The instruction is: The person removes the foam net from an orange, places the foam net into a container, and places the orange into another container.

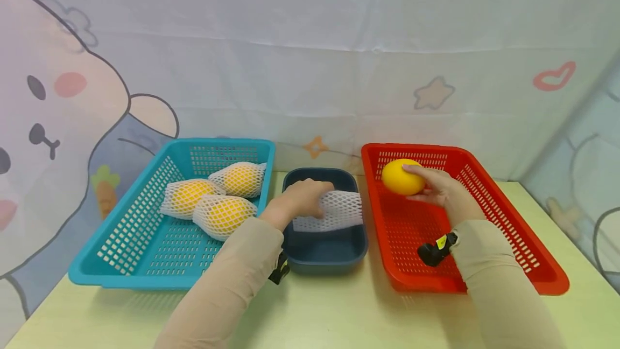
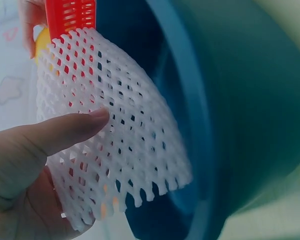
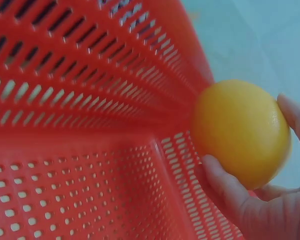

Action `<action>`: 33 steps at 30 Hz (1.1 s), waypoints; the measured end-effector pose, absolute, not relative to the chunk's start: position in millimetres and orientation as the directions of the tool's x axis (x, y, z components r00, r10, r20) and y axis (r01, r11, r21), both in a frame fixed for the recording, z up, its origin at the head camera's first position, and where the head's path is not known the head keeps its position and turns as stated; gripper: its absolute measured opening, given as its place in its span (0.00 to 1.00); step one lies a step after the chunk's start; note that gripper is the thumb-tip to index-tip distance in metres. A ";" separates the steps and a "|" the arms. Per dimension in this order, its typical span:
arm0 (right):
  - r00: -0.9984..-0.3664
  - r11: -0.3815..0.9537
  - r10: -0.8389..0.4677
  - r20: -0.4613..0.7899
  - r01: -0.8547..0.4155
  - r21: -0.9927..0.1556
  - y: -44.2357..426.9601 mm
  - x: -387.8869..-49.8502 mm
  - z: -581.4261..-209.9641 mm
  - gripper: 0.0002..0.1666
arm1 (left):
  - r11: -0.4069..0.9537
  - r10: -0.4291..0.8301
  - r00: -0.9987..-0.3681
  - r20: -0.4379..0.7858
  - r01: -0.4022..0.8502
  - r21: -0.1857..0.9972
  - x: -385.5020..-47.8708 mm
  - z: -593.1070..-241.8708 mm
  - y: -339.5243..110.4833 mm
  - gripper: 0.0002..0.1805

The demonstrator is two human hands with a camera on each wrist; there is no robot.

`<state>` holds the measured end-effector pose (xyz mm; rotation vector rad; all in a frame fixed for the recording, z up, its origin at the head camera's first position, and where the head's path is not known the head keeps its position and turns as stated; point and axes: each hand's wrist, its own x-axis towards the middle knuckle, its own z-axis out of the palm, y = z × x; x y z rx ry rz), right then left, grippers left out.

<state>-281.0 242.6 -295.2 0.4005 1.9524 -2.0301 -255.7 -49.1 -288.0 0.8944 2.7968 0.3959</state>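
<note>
My left hand (image 1: 301, 199) pinches a white foam fruit net (image 1: 342, 212) over the dark blue bin (image 1: 323, 268). In the left wrist view the thumb presses on the net's mesh (image 2: 122, 107), which looks flattened and holds no fruit. Over the far left part of the red basket (image 1: 428, 284), my right hand (image 1: 442, 190) grips a smooth, oval yellow fruit (image 1: 398, 178). Thumb and fingers hold this bare fruit (image 3: 240, 132) from opposite sides in the right wrist view. The red basket's floor (image 3: 90, 195) shows no other fruit there.
At left stands a turquoise basket (image 1: 140, 280) holding several net-wrapped yellow fruits (image 1: 226, 216). The blue bin sits between the two baskets on a pale table (image 1: 329, 316). A printed curtain (image 1: 300, 79) hangs close behind them.
</note>
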 end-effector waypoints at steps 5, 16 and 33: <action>-0.872 0.062 -0.031 -0.488 0.486 -0.872 248.8 -284.7 -304.9 0.50 | 0.807 0.565 -0.816 -0.126 0.515 0.289 -259.1 -289.4 -50.9 0.31; -0.806 0.095 -0.033 -0.591 0.586 -0.804 248.3 -289.6 -319.5 0.52 | 0.828 0.532 -0.828 -0.179 0.464 0.315 -260.1 -291.2 -53.4 0.30; -0.793 0.123 -0.068 -0.606 0.596 -0.794 234.2 -295.3 -318.1 0.49 | 0.846 0.512 -0.835 -0.202 0.448 0.289 -264.6 -286.6 -59.8 0.32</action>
